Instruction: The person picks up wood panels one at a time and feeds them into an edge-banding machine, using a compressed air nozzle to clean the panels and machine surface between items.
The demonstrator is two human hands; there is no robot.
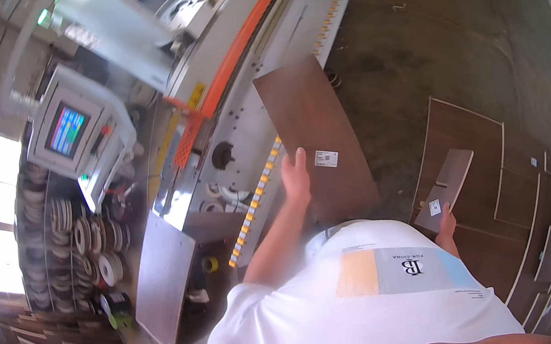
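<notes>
Nearest, the right hand [446, 222] clasps the lower end of a small brown board [447, 185] with a white sticker, holding it over a stack of dark panels [507, 206] on the floor. Its grip seems closed around the edge, though the fingers are small and partly hidden. Farther out, the left hand [295, 176] lies spread against the left edge of a long brown panel [317, 136], fingers wrapped over that edge, the panel resting partly on the pale machine bed [246, 126]. Both boards look stiff, flat and smooth-faced, probably slippery; the long one is likely heavy, so edges offer the surest hold. Beyond stands a control screen [67, 130].
</notes>
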